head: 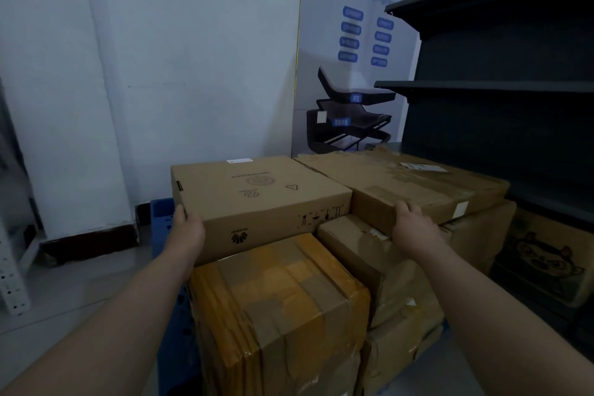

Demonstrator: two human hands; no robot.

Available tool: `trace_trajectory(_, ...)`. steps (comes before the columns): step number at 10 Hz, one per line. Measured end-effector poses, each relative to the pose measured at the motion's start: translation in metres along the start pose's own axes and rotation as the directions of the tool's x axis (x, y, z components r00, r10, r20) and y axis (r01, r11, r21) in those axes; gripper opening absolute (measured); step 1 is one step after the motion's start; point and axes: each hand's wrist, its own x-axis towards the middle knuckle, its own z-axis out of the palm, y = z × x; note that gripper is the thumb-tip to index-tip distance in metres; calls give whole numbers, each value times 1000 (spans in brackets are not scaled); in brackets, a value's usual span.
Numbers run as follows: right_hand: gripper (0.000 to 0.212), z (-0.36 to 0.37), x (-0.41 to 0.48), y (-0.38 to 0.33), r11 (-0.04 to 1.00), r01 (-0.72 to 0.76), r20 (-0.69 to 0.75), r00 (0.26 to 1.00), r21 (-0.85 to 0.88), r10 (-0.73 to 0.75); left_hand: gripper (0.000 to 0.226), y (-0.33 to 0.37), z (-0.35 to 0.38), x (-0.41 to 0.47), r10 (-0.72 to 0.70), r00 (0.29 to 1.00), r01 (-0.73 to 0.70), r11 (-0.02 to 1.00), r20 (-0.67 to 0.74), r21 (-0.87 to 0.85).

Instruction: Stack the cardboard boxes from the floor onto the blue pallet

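Our left grip point(188, 228) curls round the printed box point(257, 190) at the blue pallet's point(159, 212) left edge; our right grip point(414, 225) clasps the near top edge of the worn box point(401, 183) touching it.

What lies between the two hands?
Head view: the printed box, which the left hand grips, fills most of the gap; then the near edge of the worn box, held by the right hand.

Left grip point(189, 230), right grip point(414, 225) bare; forearms point(128, 315) bare.
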Motion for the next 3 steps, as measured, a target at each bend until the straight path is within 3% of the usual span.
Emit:
trace_trajectory(2, 53, -10, -5, 4, 996, 66, -149, 986, -60, -75, 52, 23, 16, -13, 246, 935, -149, 926, -257, 346)
trace_trajectory(3, 53, -34, -6, -1, 987, 154, -161, 974, -49, -160, 51, 47, 28, -25, 373, 907, -266, 868, -197, 419)
